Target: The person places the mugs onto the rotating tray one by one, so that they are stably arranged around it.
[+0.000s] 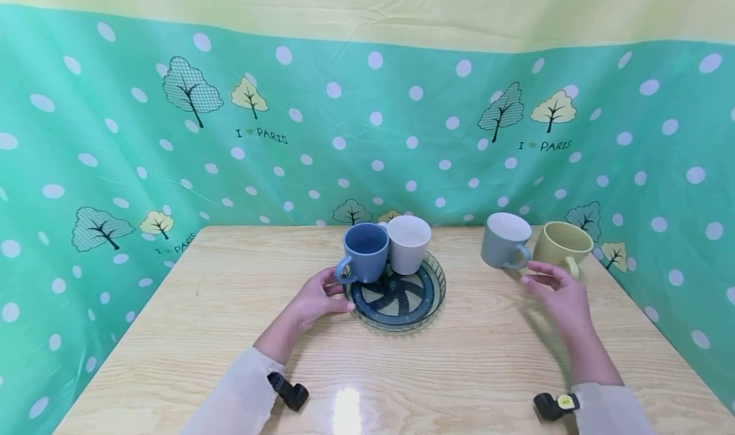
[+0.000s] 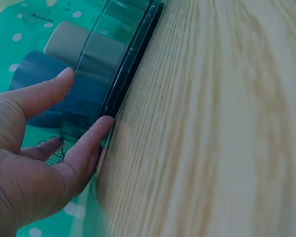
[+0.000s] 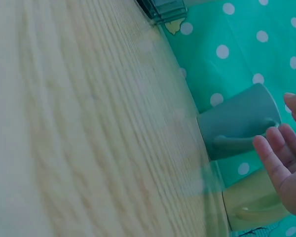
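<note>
Two mugs, the blue mug [image 1: 365, 252] and white mug [image 1: 408, 243], stand on my glass plate [image 1: 425, 301] mid-table; bare wood lies between it and the grey mug [image 1: 504, 240]. Left wrist: my left hand [image 2: 34, 158] rests loose fingers [image 2: 89, 143] against the plate's rim. Right wrist: my right hand [image 3: 286, 168], fingers apart, hovers just beside the grey mug's handle [image 3: 234, 143], with the yellow mug [image 3: 251, 207] alongside.

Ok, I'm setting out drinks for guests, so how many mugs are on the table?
4: a blue mug and a beige mug on the round tray, a grey mug and a yellow mug to its right.
</note>
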Demonstrator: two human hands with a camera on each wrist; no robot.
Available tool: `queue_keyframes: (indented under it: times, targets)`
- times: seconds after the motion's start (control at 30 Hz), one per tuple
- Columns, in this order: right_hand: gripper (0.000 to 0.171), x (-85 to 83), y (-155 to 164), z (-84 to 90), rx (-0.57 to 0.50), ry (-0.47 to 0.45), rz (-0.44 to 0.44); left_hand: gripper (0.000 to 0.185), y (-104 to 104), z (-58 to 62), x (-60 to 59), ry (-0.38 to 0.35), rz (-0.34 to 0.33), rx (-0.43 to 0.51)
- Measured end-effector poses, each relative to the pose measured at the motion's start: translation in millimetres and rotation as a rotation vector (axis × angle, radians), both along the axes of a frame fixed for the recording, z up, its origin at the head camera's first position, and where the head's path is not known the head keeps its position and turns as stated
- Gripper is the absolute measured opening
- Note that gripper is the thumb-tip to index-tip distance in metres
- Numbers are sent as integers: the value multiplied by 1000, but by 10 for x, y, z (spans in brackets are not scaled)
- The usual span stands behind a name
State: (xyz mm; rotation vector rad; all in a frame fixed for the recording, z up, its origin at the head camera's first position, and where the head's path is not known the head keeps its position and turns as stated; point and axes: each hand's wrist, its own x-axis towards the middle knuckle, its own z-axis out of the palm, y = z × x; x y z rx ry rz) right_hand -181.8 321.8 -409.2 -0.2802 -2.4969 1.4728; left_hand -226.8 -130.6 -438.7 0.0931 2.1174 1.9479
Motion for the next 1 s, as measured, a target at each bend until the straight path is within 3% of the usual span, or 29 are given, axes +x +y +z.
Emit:
queue_keyframes:
  times: [0.4,0.67,0.83,1.0]
  targets:
    - [54,-61,71,-49,-67,6,-64,87,8,-12,4,-13,27,2]
    - [57,-175,10,-65,-29,66,-127,87,6,-2,13,-10,38,-1]
    - [57,-260,-33,-69,-58,99,-121,86,10,-9,13,-7,42,-4]
    - [57,-328,-69,-83,-113,75,-150,85,22,-15,15,-5,43,-7]
